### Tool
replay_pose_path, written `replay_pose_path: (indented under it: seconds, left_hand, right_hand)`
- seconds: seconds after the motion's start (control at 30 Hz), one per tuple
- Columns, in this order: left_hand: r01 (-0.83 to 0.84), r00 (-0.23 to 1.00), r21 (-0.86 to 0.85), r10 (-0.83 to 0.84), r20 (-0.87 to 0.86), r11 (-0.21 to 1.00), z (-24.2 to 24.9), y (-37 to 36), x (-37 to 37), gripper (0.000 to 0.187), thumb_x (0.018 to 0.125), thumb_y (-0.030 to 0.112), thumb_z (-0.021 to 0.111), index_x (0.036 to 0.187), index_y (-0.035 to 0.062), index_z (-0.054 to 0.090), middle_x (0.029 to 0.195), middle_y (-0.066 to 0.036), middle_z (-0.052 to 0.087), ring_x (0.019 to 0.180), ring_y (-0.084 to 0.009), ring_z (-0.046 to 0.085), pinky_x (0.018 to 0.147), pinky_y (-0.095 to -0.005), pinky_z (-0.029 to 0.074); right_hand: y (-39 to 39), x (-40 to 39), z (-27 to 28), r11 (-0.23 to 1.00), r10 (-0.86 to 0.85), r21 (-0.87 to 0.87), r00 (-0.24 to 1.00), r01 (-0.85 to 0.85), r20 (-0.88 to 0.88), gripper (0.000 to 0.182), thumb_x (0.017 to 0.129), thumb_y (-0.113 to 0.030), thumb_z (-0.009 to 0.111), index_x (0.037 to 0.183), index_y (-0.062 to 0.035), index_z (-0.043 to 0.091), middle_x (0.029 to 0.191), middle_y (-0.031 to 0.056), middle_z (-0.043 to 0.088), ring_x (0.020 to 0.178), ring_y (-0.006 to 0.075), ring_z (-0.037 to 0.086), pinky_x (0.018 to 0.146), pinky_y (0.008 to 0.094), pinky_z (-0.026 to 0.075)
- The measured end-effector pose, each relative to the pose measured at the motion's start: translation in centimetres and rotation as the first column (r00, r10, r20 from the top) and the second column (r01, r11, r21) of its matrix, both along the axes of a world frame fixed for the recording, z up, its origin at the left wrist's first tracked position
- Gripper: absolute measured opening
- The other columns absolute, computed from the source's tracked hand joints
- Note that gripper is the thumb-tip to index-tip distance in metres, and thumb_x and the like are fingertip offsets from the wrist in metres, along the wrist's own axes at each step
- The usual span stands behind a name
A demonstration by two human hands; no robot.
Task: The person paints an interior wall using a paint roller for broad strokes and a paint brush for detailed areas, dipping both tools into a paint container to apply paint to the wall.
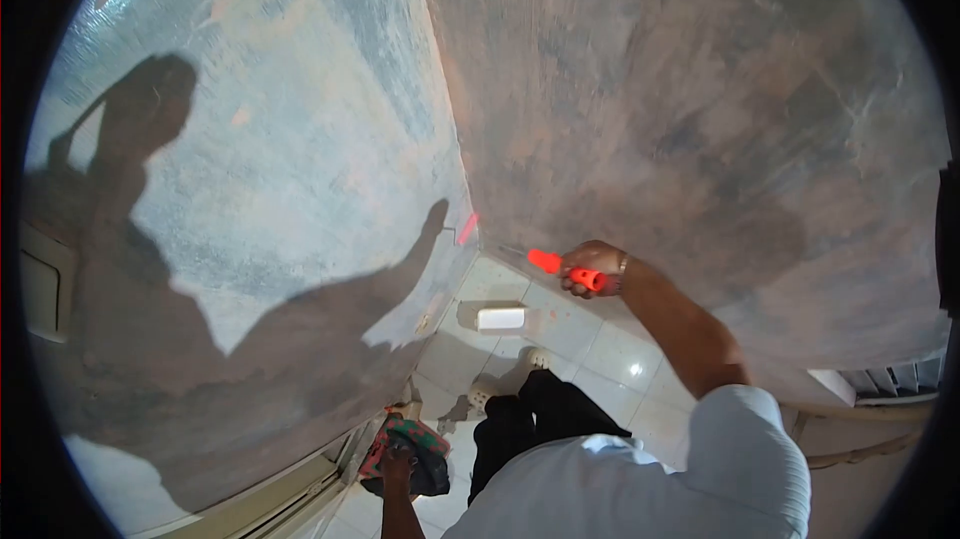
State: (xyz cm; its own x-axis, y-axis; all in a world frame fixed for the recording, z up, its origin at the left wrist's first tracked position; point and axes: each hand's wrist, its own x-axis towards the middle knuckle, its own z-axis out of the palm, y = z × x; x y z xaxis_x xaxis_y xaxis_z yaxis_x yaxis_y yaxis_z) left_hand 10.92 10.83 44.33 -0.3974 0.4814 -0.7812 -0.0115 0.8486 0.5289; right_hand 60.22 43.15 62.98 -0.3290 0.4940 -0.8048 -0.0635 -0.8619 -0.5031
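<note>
My right hand [592, 270] is closed round the orange handle [544, 261] of a paint roller, held out in front of the brown, blotchy wall. A thin metal rod runs left from the handle. The small pink roller head [468, 229] is at the corner where this wall meets the pale grey-blue wall [300, 159]. Low at the left, my left hand [397, 463] lies at a dark cloth [428, 461] with red and green patterning; its fingers are hard to make out.
A white rectangular tray [501, 319] is on the tiled floor [590, 334] below the corner, in front of my feet. A wall plate [45, 284] is at the far left. Slatted grey objects [895, 380] show at the right.
</note>
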Motion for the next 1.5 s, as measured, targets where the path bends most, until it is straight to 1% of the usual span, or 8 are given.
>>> replay_pose_path:
  seconds: [0.3, 0.5, 0.73, 0.97, 1.03, 1.2, 1.37, 1.5]
  left_hand:
    - [0.326, 0.944, 0.004, -0.325, -0.066, 0.946, 0.4, -0.8, 6.6, 0.048, 0.082, 0.022, 0.065, 0.119, -0.0066, 0.054, 0.089, -0.011, 0.066, 0.078, -0.0165, 0.063, 0.071, -0.0320, 0.050]
    - [0.159, 0.986, 0.036, -0.157, -0.065, 0.987, -0.5, -4.5, 6.8, 0.046, 0.082, 0.021, 0.065, 0.117, -0.0075, 0.053, 0.084, -0.009, 0.064, 0.070, -0.0158, 0.062, 0.061, -0.0297, 0.049]
    - [0.025, 0.989, -0.166, 0.001, 0.150, 0.986, -5.2, -9.0, 5.1, 0.044, 0.083, 0.017, 0.064, 0.117, -0.0060, 0.051, 0.079, -0.008, 0.060, 0.063, -0.0153, 0.060, 0.050, -0.0273, 0.046]
    - [0.035, 0.980, -0.048, -0.025, 0.200, 0.998, -8.5, -8.9, 3.7, 0.038, 0.084, 0.016, 0.061, 0.113, -0.0064, 0.052, 0.085, -0.010, 0.061, 0.067, -0.0168, 0.062, 0.051, -0.0281, 0.045]
    - [0.060, 0.997, -0.027, -0.059, 0.044, 0.998, -4.5, -7.3, 4.8, 0.039, 0.085, 0.018, 0.061, 0.115, -0.0066, 0.052, 0.092, -0.013, 0.063, 0.074, -0.0194, 0.064, 0.059, -0.0306, 0.049]
    - [0.034, 0.994, -0.098, -0.044, -0.103, 0.995, 0.2, -7.2, 6.0, 0.044, 0.087, 0.017, 0.062, 0.124, -0.0038, 0.050, 0.098, -0.016, 0.066, 0.082, -0.0220, 0.067, 0.069, -0.0321, 0.052]
    - [0.025, 1.000, -0.268, -0.029, -0.010, 0.963, -2.3, -13.9, 5.4, 0.048, 0.089, 0.022, 0.063, 0.128, 0.0014, 0.046, 0.093, -0.011, 0.068, 0.076, -0.0186, 0.068, 0.059, -0.0310, 0.048]
    - [-0.041, 0.996, -0.405, 0.068, 0.053, 0.913, -3.2, -15.8, 5.3, 0.048, 0.089, 0.022, 0.064, 0.129, 0.0008, 0.046, 0.092, -0.012, 0.067, 0.070, -0.0198, 0.067, 0.054, -0.0302, 0.047]
  right_hand:
    - [6.2, -0.8, -11.8, 0.984, 0.031, -0.169, 0.993, -0.051, -0.116, 0.015, 0.082, -0.012, 0.061, 0.089, -0.0057, 0.048, 0.066, 0.0079, 0.055, 0.048, 0.0124, 0.051, 0.035, 0.0242, 0.034]
    - [-0.1, 0.8, 1.7, 1.000, 0.008, 0.031, 1.000, -0.007, -0.025, 0.017, 0.083, -0.016, 0.063, 0.087, -0.0016, 0.056, 0.065, 0.0104, 0.056, 0.045, 0.0149, 0.052, 0.034, 0.0260, 0.036]
    - [-5.0, 5.8, 14.4, 0.999, -0.021, 0.038, 0.972, 0.030, -0.233, 0.017, 0.082, -0.010, 0.061, 0.083, 0.0056, 0.056, 0.064, 0.0150, 0.056, 0.040, 0.0179, 0.051, 0.030, 0.0291, 0.034]
    - [3.3, -0.6, -8.0, 0.982, -0.008, -0.189, 0.994, -0.014, -0.113, 0.016, 0.081, -0.012, 0.063, 0.087, -0.0019, 0.054, 0.070, 0.0115, 0.057, 0.046, 0.0161, 0.051, 0.036, 0.0269, 0.035]
    - [6.3, -2.9, -16.7, 0.964, -0.017, -0.258, 0.961, -0.056, -0.275, 0.019, 0.079, -0.012, 0.064, 0.089, -0.0031, 0.051, 0.067, 0.0100, 0.056, 0.046, 0.0156, 0.050, 0.035, 0.0263, 0.033]
    - [7.4, -8.3, -29.3, 0.965, -0.015, -0.263, 0.993, -0.017, -0.117, 0.019, 0.078, -0.013, 0.065, 0.089, -0.0044, 0.052, 0.068, 0.0098, 0.055, 0.046, 0.0143, 0.049, 0.035, 0.0267, 0.034]
    - [2.8, -5.9, -24.5, 0.981, -0.086, -0.187, 0.985, 0.056, -0.153, 0.014, 0.080, -0.013, 0.065, 0.079, -0.0030, 0.055, 0.067, 0.0102, 0.057, 0.048, 0.0171, 0.052, 0.038, 0.0274, 0.036]
    - [-2.2, -0.5, -7.7, 0.997, -0.076, -0.010, 0.975, 0.076, -0.208, 0.018, 0.081, -0.012, 0.063, 0.088, 0.0030, 0.057, 0.065, 0.0110, 0.056, 0.045, 0.0161, 0.050, 0.037, 0.0274, 0.036]
